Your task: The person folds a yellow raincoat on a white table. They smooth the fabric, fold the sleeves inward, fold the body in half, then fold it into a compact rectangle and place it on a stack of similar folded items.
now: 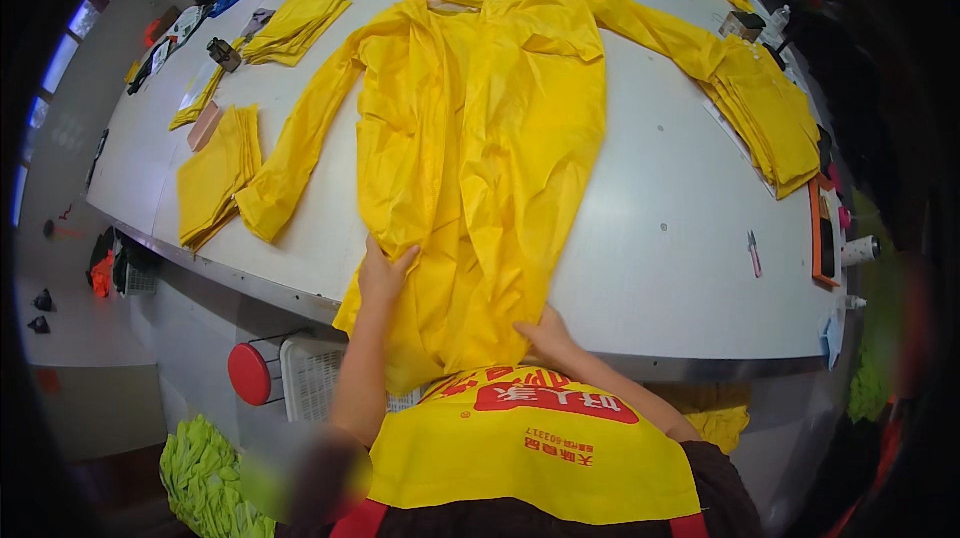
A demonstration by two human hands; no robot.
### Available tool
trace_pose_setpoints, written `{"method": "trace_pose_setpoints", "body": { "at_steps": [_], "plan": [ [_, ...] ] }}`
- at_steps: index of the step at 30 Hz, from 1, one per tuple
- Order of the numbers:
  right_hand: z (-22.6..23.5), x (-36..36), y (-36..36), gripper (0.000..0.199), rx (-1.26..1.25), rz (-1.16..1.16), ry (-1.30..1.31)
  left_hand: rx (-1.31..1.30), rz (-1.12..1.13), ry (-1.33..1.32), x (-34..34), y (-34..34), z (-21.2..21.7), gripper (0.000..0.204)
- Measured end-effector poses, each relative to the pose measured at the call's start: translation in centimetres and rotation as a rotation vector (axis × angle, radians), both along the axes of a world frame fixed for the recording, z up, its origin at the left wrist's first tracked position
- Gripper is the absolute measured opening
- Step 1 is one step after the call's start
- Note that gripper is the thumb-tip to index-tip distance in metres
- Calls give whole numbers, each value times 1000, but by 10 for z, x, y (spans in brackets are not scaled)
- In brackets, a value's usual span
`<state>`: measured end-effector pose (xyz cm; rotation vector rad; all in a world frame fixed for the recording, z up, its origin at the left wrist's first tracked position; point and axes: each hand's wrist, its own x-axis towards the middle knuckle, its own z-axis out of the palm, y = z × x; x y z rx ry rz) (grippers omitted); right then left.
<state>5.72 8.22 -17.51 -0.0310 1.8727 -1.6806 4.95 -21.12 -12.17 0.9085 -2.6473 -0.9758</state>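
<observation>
Left of the yellow jacket (535, 88), folded yellow pile (215, 178) right by the cuff; pink block (204, 126) near, perhaps a weight. Jacket itself lies on the white table (640, 268), sleeves spread, probably so both sides can be reached; lower end hangs past the near edge, toward the wearer's yellow apron (450, 458). At its lower left, left hand (383, 275) half-curled, thumb on top, gripping fabric, likely against sliding. At its lower right, right hand (545, 332) nearly closed, pinching the edge; fingers underneath hidden, can't tell how firmly. Right of the jacket, second folded pile (775, 133) at sleeve's end; snips (755, 254) well apart, presumably clear of cloth.
</observation>
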Motion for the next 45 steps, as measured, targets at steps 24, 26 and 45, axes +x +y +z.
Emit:
{"method": "trace_pose_setpoints", "body": {
  "at_steps": [24, 26, 45],
  "plan": [
    [186, 140, 193, 27, 852, 1024, 106, -203, -31, 298, 54, -84, -29, 41],
    [181, 136, 204, 28, 854, 1019, 119, -217, 62, 376, 49, -71, -19, 37],
    [110, -73, 67, 40, 819, 167, 875, -126, -657, 433, -31, 107, 131, 12]
  ]
}}
